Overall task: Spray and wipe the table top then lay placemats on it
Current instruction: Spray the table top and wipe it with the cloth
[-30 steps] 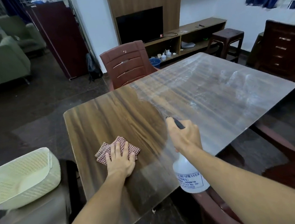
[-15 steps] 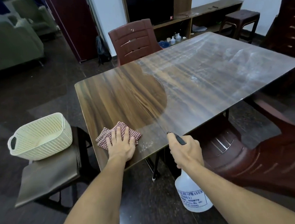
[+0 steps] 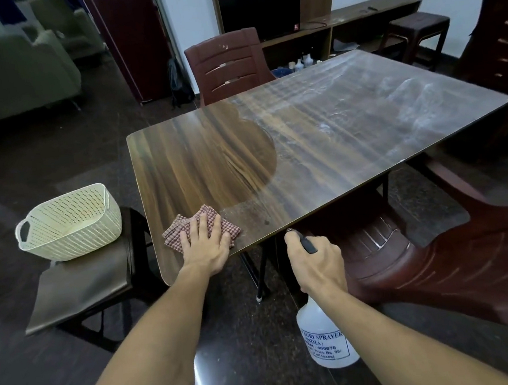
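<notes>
Taking the rectangular dark wood-grain table top (image 3: 201,163) as the landmark, the folded red-and-white checked cloth (image 3: 200,228) lies flat at its near left corner, and the left hand (image 3: 206,247) is spread palm-down on it, fingers open and pressing instead of pinching, the heel of the hand close to the near edge. The right hand (image 3: 316,263) is off the table, just beyond that same near edge and to the right of the cloth, closed round the black trigger head of a translucent white plastic spray bottle (image 3: 326,338) that hangs below the fist with its long axis nearly upright; the nozzle appears to point toward the table. The relation that matters for the wipe is this: the darker, clean-looking patch covers the left part of the table, while the hazy, streaked film lies to the right and far side of the cloth, stretching along the table's long axis toward the far right corner. So the wiping hand probably has to travel rightward and away from the near edge, and the left hand, already on the cloth, is the one placed to do it. No placemats are visible on the table; a cream perforated plastic basket (image 3: 70,223) sits on a dark seat left of the table, its contents not discernible.
</notes>
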